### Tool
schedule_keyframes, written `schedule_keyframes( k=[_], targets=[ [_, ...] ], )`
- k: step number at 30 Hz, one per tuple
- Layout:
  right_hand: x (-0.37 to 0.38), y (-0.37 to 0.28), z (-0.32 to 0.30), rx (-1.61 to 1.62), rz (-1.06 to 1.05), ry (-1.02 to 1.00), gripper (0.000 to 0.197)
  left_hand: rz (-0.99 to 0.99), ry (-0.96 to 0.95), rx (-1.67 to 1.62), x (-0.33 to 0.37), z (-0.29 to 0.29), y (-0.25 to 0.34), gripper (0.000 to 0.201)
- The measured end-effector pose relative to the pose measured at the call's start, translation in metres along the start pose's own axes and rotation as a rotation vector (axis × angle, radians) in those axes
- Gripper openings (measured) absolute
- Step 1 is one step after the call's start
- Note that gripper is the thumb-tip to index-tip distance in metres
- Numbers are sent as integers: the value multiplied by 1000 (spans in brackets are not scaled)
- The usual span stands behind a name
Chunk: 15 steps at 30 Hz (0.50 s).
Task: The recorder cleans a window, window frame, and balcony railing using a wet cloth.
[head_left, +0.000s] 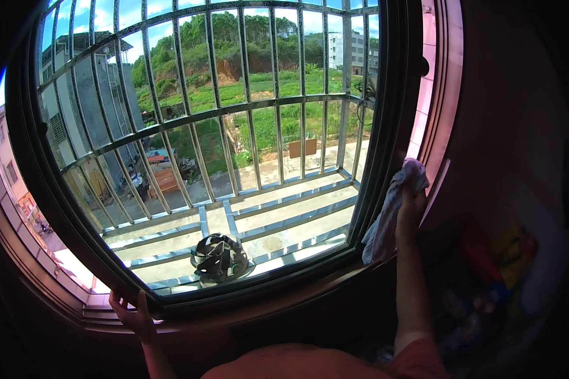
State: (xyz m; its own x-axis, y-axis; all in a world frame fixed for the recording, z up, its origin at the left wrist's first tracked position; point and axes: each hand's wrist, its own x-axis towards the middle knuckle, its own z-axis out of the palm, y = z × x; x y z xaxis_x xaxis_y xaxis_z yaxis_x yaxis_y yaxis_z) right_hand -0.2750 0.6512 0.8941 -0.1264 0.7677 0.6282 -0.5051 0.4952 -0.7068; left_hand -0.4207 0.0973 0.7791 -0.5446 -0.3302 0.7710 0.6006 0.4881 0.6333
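The right hand [412, 207] is closed around a bunched whitish cloth [384, 218], which hangs along the lower right side of the dark window frame [392, 126]. The left hand [134, 320] has thumb and fingers parted at the frame's lower left corner; whether it grips there I cannot tell. Beyond the glass stand metal security bars [220, 112], with a dark coiled bundle [232, 268] lying on the lower bars. Farther off are a white building [348, 52] and a green wooded hillside [202, 47]
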Motion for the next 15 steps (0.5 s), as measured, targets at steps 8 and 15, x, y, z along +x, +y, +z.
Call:
schedule_keyframes(
  k=[8, 15],
  targets=[
    [-6, 32, 26, -136, -253, -135, 71, -140, -15, -333, 6, -19, 1, 46],
    [29, 60, -14, -157, -253, -170, 66, -541, -367, -1002, 86, -22, -4, 62]
  ],
)
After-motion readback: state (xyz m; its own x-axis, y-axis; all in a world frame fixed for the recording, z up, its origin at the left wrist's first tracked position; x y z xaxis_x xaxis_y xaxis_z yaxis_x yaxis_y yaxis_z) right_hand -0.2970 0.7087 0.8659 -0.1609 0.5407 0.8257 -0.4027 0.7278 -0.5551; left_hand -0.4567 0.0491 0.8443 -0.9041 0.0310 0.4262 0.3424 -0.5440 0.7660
